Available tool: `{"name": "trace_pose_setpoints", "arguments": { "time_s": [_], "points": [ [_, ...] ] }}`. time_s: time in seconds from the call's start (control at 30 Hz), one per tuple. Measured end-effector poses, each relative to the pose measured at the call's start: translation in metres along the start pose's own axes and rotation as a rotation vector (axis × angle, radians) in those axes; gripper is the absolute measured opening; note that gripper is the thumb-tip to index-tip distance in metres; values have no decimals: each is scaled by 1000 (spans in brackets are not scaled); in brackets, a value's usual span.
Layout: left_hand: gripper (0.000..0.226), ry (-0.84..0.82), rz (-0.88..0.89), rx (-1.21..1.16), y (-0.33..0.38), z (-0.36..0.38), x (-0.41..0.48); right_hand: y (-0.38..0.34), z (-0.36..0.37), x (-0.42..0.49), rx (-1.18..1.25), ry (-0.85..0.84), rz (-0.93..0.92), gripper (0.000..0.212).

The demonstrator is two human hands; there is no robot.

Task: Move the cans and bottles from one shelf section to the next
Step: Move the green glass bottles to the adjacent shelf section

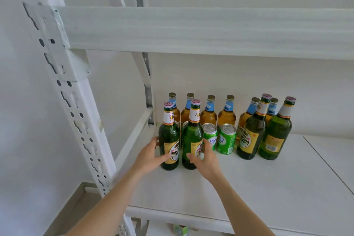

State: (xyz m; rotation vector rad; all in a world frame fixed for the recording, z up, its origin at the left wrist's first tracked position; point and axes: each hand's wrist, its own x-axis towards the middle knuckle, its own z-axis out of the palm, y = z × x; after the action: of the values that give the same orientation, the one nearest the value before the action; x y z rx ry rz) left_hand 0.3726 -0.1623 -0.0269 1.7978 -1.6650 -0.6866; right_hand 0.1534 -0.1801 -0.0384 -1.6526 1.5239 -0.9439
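Observation:
Two green beer bottles stand upright at the front left of the white shelf [249,188]. My left hand [150,156] curls round the lower body of the left green bottle [169,140]. My right hand [206,159] curls round the base of the second green bottle [192,136]. Just right of them stand two green cans [226,139]. Two more green bottles [252,132] stand further right. A row of several amber bottles with blue neck labels [208,113] lines the back wall.
A perforated white upright [76,101] rises at the left, and a white crossbeam [191,30] runs overhead. A seam [329,166] in the shelf board runs diagonally at the right. Something green shows on the lower level [180,230].

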Motion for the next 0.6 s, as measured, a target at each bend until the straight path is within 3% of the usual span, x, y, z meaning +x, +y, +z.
{"name": "trace_pose_setpoints", "arguments": {
  "time_s": [0.1, 0.2, 0.3, 0.6],
  "points": [
    [82, -32, -82, -274, -4, 6, 18, -1, 0, 13, 157, -31, -1, 61],
    [72, -71, -103, -448, -8, 9, 30, 1, -3, 25, 247, -83, -13, 62],
    [62, -122, -89, -539, -7, 10, 37, 3, -5, 31, 298, -133, -23, 65],
    [74, -144, -91, -654, -2, 12, 34, 1, -6, 28, 392, -157, 3, 66]
  ]
}}
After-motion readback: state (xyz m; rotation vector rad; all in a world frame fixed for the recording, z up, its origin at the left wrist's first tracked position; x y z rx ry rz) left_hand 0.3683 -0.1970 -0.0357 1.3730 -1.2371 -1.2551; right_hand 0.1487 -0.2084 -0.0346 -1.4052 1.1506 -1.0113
